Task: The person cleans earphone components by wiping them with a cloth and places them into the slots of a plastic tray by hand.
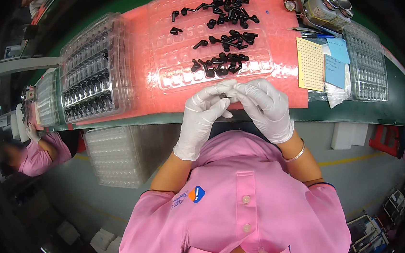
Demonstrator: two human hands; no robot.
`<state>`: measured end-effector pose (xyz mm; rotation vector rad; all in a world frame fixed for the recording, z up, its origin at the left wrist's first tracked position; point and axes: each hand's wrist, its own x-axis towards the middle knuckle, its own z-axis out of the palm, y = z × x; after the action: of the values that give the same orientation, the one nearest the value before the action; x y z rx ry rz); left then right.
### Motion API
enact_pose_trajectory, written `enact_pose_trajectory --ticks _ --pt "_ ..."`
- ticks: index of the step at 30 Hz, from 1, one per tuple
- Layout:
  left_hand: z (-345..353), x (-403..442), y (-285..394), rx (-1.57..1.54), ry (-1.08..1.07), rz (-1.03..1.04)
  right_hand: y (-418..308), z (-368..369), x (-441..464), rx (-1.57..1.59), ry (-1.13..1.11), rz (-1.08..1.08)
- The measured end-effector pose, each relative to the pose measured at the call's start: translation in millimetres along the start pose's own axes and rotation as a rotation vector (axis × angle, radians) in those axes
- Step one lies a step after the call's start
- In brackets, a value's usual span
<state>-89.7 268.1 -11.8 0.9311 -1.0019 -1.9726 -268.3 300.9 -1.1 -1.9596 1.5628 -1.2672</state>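
Observation:
Both my hands wear white gloves and meet just above the near edge of the pink mat. My left hand (pixel 202 119) is closed in a pinch, with a small dark piece, apparently a black earbud (pixel 223 95), showing between thumb and fingers. My right hand (pixel 266 108) is closed too, its fingertips bent in against the left ones; what they pinch is hidden. Just beyond, loose black earbuds (pixel 227 39) lie in rows and heaps on clear plastic trays (pixel 178 78) with moulded pockets.
At left, stacked clear trays (pixel 94 44) hold black earbuds in their lower rows. A yellow dotted sheet (pixel 310 63), blue notes (pixel 335 70), pens (pixel 316 34), metal-topped bottles (pixel 325 12) and another tray stack (pixel 369 69) are at right. Another person (pixel 41 153) works at far left.

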Motion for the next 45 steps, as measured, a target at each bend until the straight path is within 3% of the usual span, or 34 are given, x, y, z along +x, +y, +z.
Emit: enact_pose_trajectory --ticks 8,15,18,22,32,35,40,43,45 --pt "5.6 0.5 1.1 -0.049 0.011 0.061 0.8 0.7 -2.5 0.057 -0.065 -0.064" --pt "1.3 1.3 -3.1 -0.047 -0.009 0.102 -2.2 0.8 -8.8 0.123 0.034 -0.003" --pt "-2.9 3.4 -6.7 -0.175 -0.026 0.019 -0.3 5.4 -14.9 0.103 -0.008 -0.010" --pt "1.6 1.1 -11.2 -0.221 -0.009 0.096 -2.7 8.0 -17.5 0.138 -0.036 0.018" --pt "8.8 0.0 -4.8 -0.042 0.013 0.129 5.3 6.6 -13.1 0.259 0.031 0.148" --pt "4.6 0.1 1.1 -0.094 0.027 0.074 7.1 -5.4 -9.0 0.121 -0.184 0.096" --pt "-1.4 4.5 -8.6 -0.089 -0.017 -0.014 1.4 0.4 -12.3 0.081 -0.186 0.102" --pt "2.7 6.0 -22.4 -0.189 -0.029 -0.011 3.3 5.2 -15.0 -0.155 0.020 -0.024" --pt "14.3 5.5 -24.3 -0.162 0.004 0.057 3.1 5.1 -13.5 -0.204 0.037 -0.049"
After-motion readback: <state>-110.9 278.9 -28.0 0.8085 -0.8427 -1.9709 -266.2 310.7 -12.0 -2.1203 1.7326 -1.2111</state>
